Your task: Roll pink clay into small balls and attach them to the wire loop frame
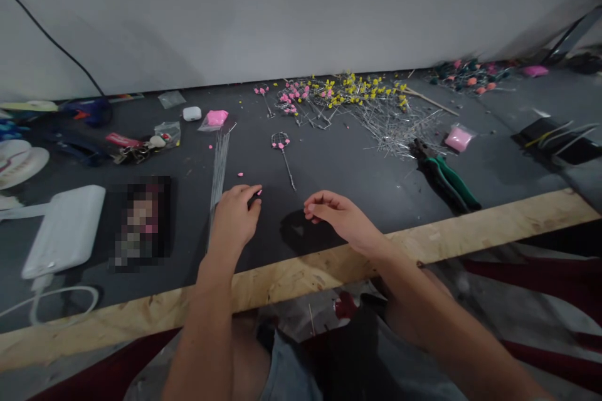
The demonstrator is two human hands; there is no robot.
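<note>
Two hands are seen over the dark surface (376,182). The left hand (235,216) is laid palm down, its fingers (249,190) curled narrowly with the tips at a tiny pink bead (259,192); whether the bead is pinched or only touched cannot be told. The right hand (336,213) is held just above the surface at 3 o'clock from the left, its fingers loosely curled inward with nothing visible in them.

One bundle of thin straight wires (219,166) is laid at 12 o'clock from the left hand, reaching under its wrist. One further loose pink bead (240,173) is seen nearby. A single wire stem with pink beads (282,149) lies at 1 o'clock from the left hand.

At 12 to 1 o'clock from the right hand, a heap of wire stems with yellow and pink heads (357,100) is spread out; its pieces are too many and too tangled to be counted. One pair of green-handled pliers (444,178) lies at 2 o'clock. Two small bags of pink material are counted: one (215,118) behind the wires, one (458,138) beside the pliers. One white earbud case (192,113) and one white pouch (66,229) are seen at the left.

A rectangular item (141,222) at 9 o'clock is blurred out. The far right cluster of coloured pieces (470,75) is too small to be made out.
</note>
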